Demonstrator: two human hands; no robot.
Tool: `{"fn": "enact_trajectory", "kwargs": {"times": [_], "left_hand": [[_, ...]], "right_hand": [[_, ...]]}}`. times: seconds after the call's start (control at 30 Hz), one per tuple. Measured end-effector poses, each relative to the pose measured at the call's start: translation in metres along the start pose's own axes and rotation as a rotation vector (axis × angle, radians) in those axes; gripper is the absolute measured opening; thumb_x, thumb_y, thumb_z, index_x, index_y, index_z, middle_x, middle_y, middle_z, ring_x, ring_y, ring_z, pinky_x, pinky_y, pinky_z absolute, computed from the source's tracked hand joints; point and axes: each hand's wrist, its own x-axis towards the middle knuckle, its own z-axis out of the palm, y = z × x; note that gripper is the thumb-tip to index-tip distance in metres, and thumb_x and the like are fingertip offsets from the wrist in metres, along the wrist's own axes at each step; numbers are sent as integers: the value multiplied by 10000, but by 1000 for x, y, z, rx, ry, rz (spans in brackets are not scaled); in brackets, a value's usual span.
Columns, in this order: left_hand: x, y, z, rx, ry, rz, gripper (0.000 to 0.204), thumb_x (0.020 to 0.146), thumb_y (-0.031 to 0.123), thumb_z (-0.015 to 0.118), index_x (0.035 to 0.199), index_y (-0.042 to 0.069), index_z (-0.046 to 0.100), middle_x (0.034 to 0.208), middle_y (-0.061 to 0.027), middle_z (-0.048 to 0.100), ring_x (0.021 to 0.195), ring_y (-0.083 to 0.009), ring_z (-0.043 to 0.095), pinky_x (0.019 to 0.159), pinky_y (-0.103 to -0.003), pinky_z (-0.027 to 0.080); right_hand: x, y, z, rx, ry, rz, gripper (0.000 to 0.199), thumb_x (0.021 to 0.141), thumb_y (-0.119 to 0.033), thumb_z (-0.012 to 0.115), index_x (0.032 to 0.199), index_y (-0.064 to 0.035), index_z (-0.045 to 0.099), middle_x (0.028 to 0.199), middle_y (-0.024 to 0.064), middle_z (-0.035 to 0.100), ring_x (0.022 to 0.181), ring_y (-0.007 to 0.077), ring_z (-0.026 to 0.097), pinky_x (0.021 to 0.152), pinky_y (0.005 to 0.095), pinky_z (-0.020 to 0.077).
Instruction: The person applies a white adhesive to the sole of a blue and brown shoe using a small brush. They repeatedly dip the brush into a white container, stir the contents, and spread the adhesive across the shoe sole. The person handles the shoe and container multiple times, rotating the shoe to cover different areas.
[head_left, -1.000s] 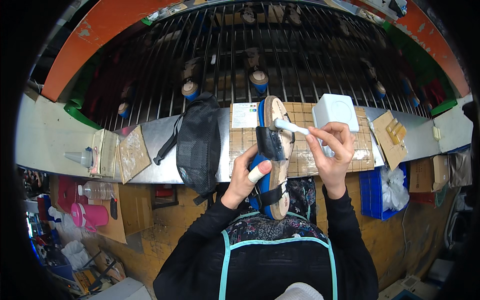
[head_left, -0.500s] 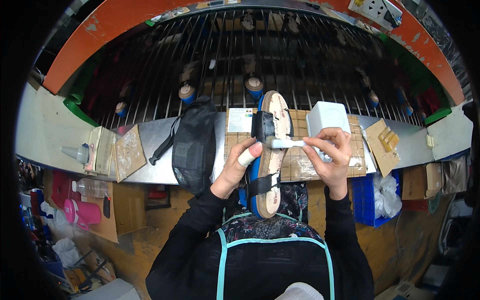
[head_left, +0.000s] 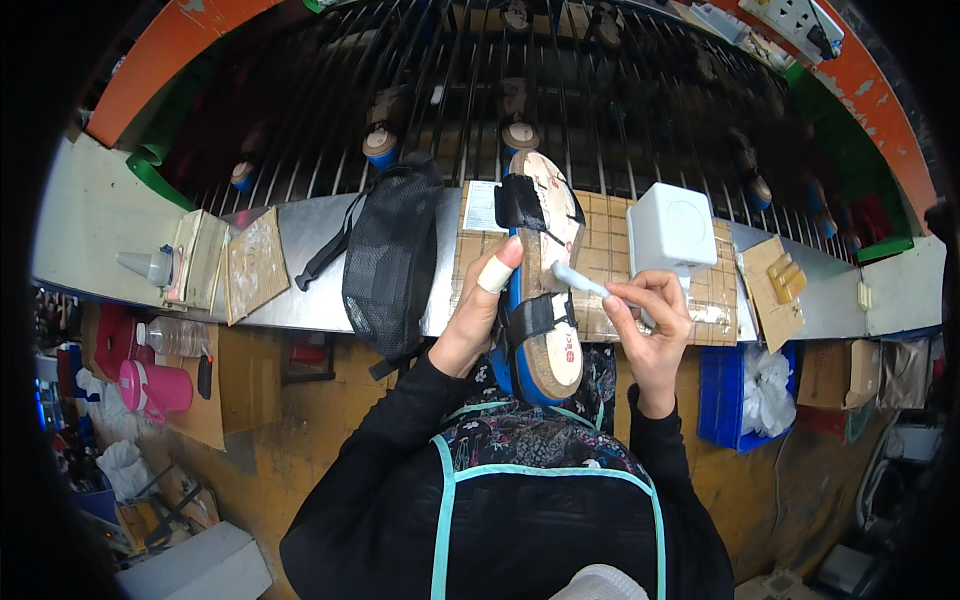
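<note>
I see the left hand [head_left: 475, 310] grasping a sandal [head_left: 537, 278], centre, over the table [head_left: 312, 226]'s near edge | right hand [head_left: 655, 325] pinching a brush [head_left: 580, 280] at its insole | white box [head_left: 672, 228] far right | black bag [head_left: 393, 260] left

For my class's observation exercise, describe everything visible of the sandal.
The sandal has a pale insole, cork-like edge, blue left side and black, leathery straps. It is held insole up, partly over the table. The left hand grips its left side; a brush in the right hand seems to touch it between the straps.
</note>
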Motion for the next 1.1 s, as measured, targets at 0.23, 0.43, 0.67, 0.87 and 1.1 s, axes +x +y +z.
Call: {"fn": "enact_trajectory", "kwargs": {"times": [0.23, 0.43, 0.67, 0.87, 1.1], "left_hand": [[-7, -4, -4, 152, 22, 95, 611, 932, 490, 538, 1236, -40, 536, 1092, -110, 622, 976, -147, 599, 853, -261, 472], [-6, -4, -11, 239, 21, 148, 631, 910, 484, 577, 1208, -71, 541, 1075, -104, 608, 965, -139, 569, 853, -247, 441], [2, -2, -17, 254, 28, 149, 648, 894, 481, 597, 1207, -83, 539, 1070, -100, 603, 976, -140, 553, 861, -249, 430], [11, 1, -14, 336, 65, 220, 590, 936, 481, 504, 1208, -40, 563, 1064, -126, 644, 951, -164, 640, 849, -282, 512], [17, 13, -6, 289, 5, 223, 610, 922, 512, 522, 1186, -34, 588, 1055, -120, 659, 944, -161, 645, 849, -284, 510]], "right_hand": [[8, -3, 10, -225, 94, -123, 179, 746, -110, 786, 919, -73, 758, 867, 25, 585, 707, 120, 516, 759, 296, 288], [16, -1, 11, -348, 181, -302, 207, 715, -96, 802, 918, -98, 761, 869, 22, 591, 734, 128, 535, 767, 314, 281], [10, 6, 8, -276, 105, -301, 221, 695, -82, 809, 910, -101, 761, 856, 18, 594, 743, 128, 534, 758, 313, 280], [1, 9, 4, -262, 70, -281, 210, 709, -53, 798, 914, -69, 754, 859, 27, 578, 758, 136, 510, 706, 278, 346], [-6, 8, -3, -239, 38, -273, 205, 716, -27, 790, 916, -50, 752, 861, 36, 569, 794, 145, 521, 689, 260, 398]]}}
